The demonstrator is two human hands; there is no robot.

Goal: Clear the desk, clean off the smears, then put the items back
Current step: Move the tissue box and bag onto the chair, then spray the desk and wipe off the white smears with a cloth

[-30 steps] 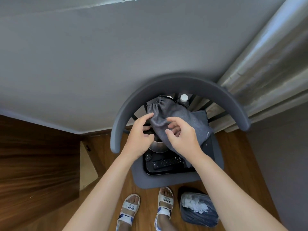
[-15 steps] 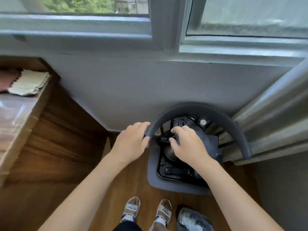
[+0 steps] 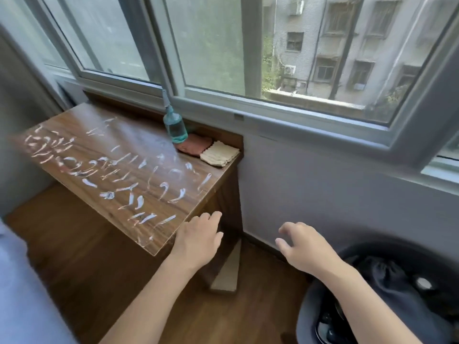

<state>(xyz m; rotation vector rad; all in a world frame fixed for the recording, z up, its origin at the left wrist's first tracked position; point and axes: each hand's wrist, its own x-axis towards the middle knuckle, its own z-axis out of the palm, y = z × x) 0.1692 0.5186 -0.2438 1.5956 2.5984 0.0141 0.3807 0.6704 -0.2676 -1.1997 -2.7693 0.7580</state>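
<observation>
The wooden desk (image 3: 74,125) stands under the window, its top covered with many white smears (image 3: 109,170). At its far right corner stand a teal spray bottle (image 3: 175,126), a pink cloth (image 3: 195,144) and a cream cloth (image 3: 219,153). My left hand (image 3: 198,238) hovers by the desk's near right corner, fingers relaxed, holding nothing. My right hand (image 3: 301,244) hangs in the air to the right of it, empty, fingers loosely spread. At the lower right the grey chair (image 3: 308,311) holds a dark drawstring bag (image 3: 382,274) and other dark items.
A window (image 3: 248,45) runs along the wall behind the desk. A pale wedge-shaped board (image 3: 228,269) leans on the wood floor beside the desk leg. A light-blue surface (image 3: 22,294) fills the lower left corner.
My view has swung up and left from the chair to the desk. Both hands have left the bag and chair back and now hang empty near the desk's corner.
</observation>
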